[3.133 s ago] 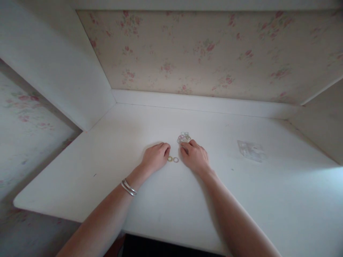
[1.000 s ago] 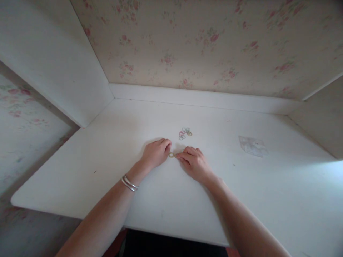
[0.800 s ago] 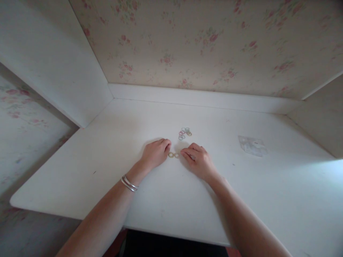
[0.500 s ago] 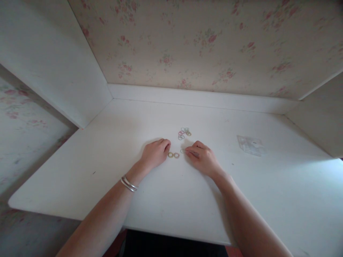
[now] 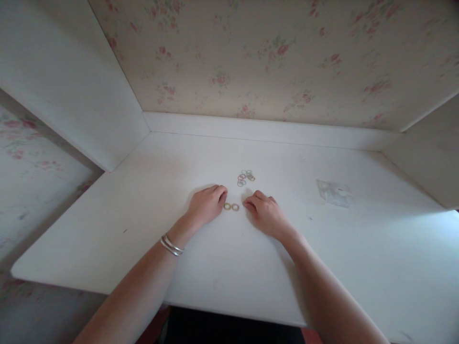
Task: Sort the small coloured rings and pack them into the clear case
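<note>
My left hand [image 5: 207, 205] rests on the white table with its fingers curled closed; whatever may be inside them is hidden. Just off its fingertips lies a yellow ring [image 5: 227, 207], side by side with a pinkish ring [image 5: 234, 207]. My right hand [image 5: 267, 212] is closed in a pinch at the tabletop, right of that pair. A sliver of a thin pale ring [image 5: 244, 203] shows at its fingertips, the rest covered by them. Beyond both hands sits a loose cluster of several thin rings, among them a pink ring [image 5: 241, 177] and pale ones.
A clear plastic bag [image 5: 334, 194] lies on the white table [image 5: 222, 272] to the right. A small dark strip [image 5: 125, 231] is at the left. A floral wall [image 5: 251, 62] closes off the back, and white panels stand at both sides.
My right hand's fingers have closed over the pale ring, which showed more fully before, and the hand has turned slightly. My left hand stays in place.
</note>
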The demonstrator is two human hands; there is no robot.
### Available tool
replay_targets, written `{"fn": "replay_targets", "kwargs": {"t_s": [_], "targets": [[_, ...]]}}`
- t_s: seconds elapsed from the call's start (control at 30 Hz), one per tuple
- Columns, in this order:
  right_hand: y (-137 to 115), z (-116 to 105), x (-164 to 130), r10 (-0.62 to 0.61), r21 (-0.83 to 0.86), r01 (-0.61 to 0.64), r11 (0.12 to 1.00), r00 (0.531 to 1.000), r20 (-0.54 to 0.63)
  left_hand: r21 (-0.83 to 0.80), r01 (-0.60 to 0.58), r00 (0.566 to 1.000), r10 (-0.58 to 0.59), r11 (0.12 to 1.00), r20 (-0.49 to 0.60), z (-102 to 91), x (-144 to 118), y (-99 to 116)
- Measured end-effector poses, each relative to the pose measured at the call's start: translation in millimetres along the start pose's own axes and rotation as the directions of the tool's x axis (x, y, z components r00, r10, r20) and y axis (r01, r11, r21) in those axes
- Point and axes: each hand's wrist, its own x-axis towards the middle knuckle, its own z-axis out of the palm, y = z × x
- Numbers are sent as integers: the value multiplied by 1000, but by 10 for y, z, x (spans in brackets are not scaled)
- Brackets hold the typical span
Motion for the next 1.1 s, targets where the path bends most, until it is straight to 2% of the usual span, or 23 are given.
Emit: {"fn": "replay_targets", "kwargs": {"t_s": [0.13,0.37,0.57,0.83,1.0,1.1], "targets": [[-6,-10,-20,-19,-52,20,998,1000,24,8,-22,1000,22,1000,-16,16,1,-14],[17,-67,-53,-23,-5,23,1000,999,47,-6,-21,999,21,1000,-24,15,3,-15],[-6,-47,-47,-32,-29,34,999,999,44,-2,-8,1000,8,1000,-3,15,9,-7],[14,-97,-58,-119,144,109,984,991,60,-22,-25,1000,25,999,-14,33,10,-33],[-4,-80,-71,-141,103,134,986,988,60,-31,-24,1000,23,999,-20,30,6,-24],[0,-79,-69,-135,143,128,982,990,46,-29,-27,1000,27,999,-15,22,6,-22]]}}
